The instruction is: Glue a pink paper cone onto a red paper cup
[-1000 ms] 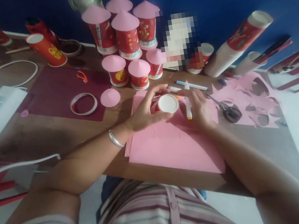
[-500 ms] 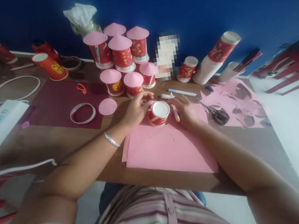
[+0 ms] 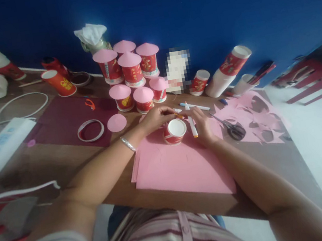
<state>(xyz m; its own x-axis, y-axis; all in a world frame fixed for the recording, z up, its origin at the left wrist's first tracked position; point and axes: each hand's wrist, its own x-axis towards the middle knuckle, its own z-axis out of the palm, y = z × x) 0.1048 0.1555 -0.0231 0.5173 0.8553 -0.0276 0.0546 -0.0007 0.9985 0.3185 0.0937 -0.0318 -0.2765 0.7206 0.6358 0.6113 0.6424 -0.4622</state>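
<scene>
A small red paper cup (image 3: 174, 132) stands on a pink paper sheet (image 3: 181, 170), white end up. My left hand (image 3: 155, 119) rests just behind and left of the cup, apart from it. Its fingers are curled and pinched near a small orange piece (image 3: 179, 115) that I cannot make out. My right hand (image 3: 202, 125) lies right of the cup. It grips a white marker (image 3: 192, 123) with an orange tip pointing toward me.
Several red cups with pink cone tops (image 3: 131, 74) stand behind the hands. A tape ring (image 3: 90, 130) and a pink disc (image 3: 116, 122) lie at left on a maroon mat (image 3: 60, 120). Scissors (image 3: 232, 129) lie on pink scraps (image 3: 255, 115) at right. A power strip (image 3: 3, 145) sits far left.
My left hand held the cup tilted up a second ago. It has set the cup down on the pink sheet and let go. The right hand has turned the marker.
</scene>
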